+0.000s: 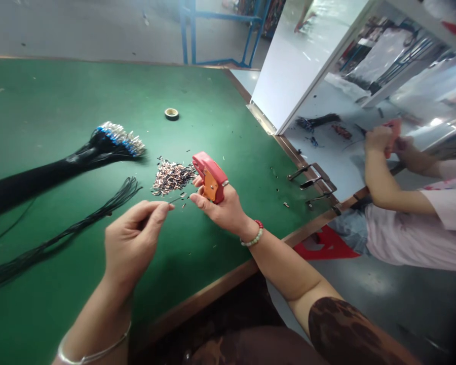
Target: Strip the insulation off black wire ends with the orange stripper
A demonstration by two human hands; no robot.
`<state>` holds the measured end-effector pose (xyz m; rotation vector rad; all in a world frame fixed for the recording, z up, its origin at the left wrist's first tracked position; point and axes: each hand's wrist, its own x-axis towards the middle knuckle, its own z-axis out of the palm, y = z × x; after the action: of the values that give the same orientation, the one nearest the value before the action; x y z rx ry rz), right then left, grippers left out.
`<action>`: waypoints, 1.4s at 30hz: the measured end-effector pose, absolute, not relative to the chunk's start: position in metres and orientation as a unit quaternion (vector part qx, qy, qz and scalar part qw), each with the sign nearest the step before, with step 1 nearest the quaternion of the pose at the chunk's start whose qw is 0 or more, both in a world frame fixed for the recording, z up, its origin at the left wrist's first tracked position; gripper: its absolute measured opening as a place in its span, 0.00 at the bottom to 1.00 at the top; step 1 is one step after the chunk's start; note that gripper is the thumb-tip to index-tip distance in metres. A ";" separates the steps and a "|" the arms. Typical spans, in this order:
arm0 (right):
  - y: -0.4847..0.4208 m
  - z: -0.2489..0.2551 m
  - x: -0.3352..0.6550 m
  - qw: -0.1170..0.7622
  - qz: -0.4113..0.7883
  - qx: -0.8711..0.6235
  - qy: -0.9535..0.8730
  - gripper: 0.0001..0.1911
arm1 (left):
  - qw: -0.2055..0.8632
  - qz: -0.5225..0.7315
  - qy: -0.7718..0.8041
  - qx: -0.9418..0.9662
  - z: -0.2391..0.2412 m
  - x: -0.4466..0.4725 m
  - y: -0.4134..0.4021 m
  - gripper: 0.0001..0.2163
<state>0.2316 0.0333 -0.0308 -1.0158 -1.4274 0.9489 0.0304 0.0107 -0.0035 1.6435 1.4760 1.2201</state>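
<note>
Head view: a thin dark wire (178, 198) is pinched in the fingers of the left hand (135, 241), its end jutting toward the red-and-orange hand tool (212, 178) that the right hand's (228, 209) fingers clasp, near a pile of small bits (170, 178) on the green tabletop (197, 258).

A bracelet (253, 242) of pale green and red beads circles the right wrist (247, 228), a thin silvery bangle (88, 358) the left forearm (99, 317); the dark sleeve (336, 317), from here, looks blotched brown.
</note>
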 end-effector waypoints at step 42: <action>0.039 -0.018 0.232 0.581 0.588 -0.397 -0.400 0.22 | 0.274 0.442 0.477 0.709 -0.013 0.046 0.011 0.10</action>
<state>0.2318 0.0387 -0.0185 -0.9265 -0.9339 1.3728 0.0462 0.0106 -0.0128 1.9064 1.2827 1.1898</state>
